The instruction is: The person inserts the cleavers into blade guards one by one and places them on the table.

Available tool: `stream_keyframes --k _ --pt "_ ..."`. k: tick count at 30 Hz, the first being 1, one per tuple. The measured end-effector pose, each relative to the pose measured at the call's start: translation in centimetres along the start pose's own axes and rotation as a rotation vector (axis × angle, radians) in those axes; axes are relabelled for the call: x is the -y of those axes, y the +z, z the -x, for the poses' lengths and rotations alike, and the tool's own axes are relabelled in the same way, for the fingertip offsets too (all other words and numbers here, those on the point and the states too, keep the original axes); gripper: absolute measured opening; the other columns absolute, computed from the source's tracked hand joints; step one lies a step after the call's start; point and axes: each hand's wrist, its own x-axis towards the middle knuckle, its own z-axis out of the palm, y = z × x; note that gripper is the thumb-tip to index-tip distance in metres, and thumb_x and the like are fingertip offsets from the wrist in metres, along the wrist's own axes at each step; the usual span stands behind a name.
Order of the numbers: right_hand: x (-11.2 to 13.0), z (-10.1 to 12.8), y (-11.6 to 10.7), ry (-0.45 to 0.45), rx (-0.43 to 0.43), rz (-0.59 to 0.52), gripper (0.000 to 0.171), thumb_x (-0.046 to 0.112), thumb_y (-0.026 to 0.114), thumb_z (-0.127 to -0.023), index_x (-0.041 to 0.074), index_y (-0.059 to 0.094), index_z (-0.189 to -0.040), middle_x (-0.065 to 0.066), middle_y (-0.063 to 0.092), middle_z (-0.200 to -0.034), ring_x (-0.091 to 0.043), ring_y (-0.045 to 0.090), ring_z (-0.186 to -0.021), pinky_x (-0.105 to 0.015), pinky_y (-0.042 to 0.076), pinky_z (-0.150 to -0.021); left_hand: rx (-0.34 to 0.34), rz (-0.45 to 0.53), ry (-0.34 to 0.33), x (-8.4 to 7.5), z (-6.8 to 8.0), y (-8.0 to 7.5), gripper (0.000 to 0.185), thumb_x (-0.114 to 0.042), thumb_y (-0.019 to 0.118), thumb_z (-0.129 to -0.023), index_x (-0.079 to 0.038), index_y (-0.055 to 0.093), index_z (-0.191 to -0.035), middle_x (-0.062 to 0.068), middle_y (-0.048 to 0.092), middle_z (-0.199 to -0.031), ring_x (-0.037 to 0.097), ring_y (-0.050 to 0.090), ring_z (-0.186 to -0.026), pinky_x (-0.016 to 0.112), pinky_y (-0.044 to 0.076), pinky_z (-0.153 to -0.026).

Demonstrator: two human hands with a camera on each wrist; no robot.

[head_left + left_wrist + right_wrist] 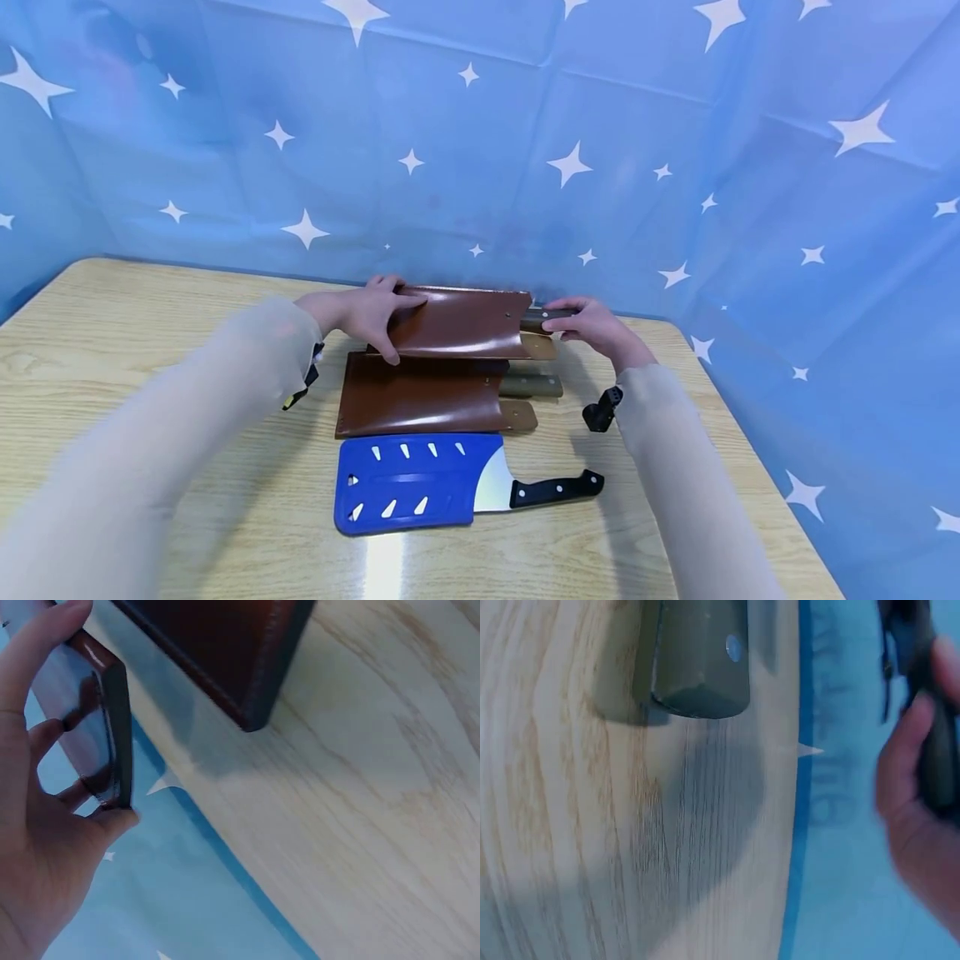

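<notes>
My left hand (371, 315) grips the left end of a brown leather sheath (461, 321) at the table's back edge, thumb and fingers on either side. A cleaver sits in this sheath; my right hand (592, 325) pinches its dark handle (534, 320). In the left wrist view, the held sheath (118, 735) is tilted up off the table. Just in front lies a second brown sheath (420, 402) with a cleaver in it, its olive handle (532, 385) sticking out to the right. The blades inside both sheaths are hidden.
Nearest on the wooden table (247, 525) lies another cleaver with a black handle (555, 492) and a slotted blue blade guard (412, 492). A blue starry curtain (480, 200) hangs behind the table and along its right side.
</notes>
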Motion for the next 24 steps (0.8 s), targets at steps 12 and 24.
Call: stream_keyframes --k 12,24 --pt "0.3 -0.3 2.4 0.155 0.020 -0.198 0.075 0.044 0.041 -0.097 0.001 0.010 -0.150 -0.019 0.013 -0.153 -0.031 0.026 -0.138 -0.043 0.029 -0.111 0.027 -0.027 -0.016 1.5 -0.2 1.0 0.094 -0.038 0.079 -0.072 -0.011 0.029 -0.148 0.027 0.004 -0.152 0.047 0.003 -0.138 0.060 0.022 -0.107" --pt "1.3 -0.1 1.9 0.131 -0.008 -0.083 0.077 0.050 0.034 -0.097 0.007 -0.003 -0.151 -0.020 -0.004 -0.156 -0.039 0.004 -0.143 -0.050 0.018 -0.114 -0.147 0.068 -0.067 2.7 0.6 -0.1 0.063 -0.021 0.058 -0.092 -0.003 0.030 -0.146 0.028 0.010 -0.151 0.050 0.007 -0.137 0.061 0.019 -0.108"
